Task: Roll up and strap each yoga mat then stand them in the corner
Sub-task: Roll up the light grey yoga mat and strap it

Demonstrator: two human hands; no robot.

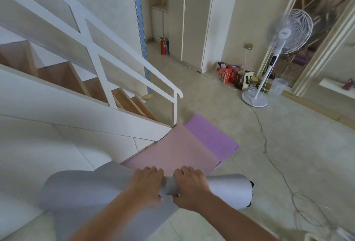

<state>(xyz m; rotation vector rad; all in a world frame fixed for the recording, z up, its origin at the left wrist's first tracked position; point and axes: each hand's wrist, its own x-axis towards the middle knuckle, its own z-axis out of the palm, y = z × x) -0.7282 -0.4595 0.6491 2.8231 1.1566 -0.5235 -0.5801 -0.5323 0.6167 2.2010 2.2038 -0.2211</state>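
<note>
Your left hand (147,187) and right hand (189,187) clasp the part-rolled grey mat (230,188) | pink mat (172,152), purple mat (209,135) flat at 12 o'clock | none strapped

1. Grey mat (226,187): foam-like, matt, smooth, no sheen.
2. Pink mat (172,152) and purple mat (209,135): same matt, soft-looking surface.
3. Floor (297,144): pale, hard, tile or stone, with a faint gloss.
4. Stair treads (63,75): light wood, low sheen.
5. Railing (123,56): smooth white paint. Can't tell what's underneath.
6. Fan (290,31): white plastic, thin-ribbed grille.
7. Bags (244,79): printed paper.
</note>
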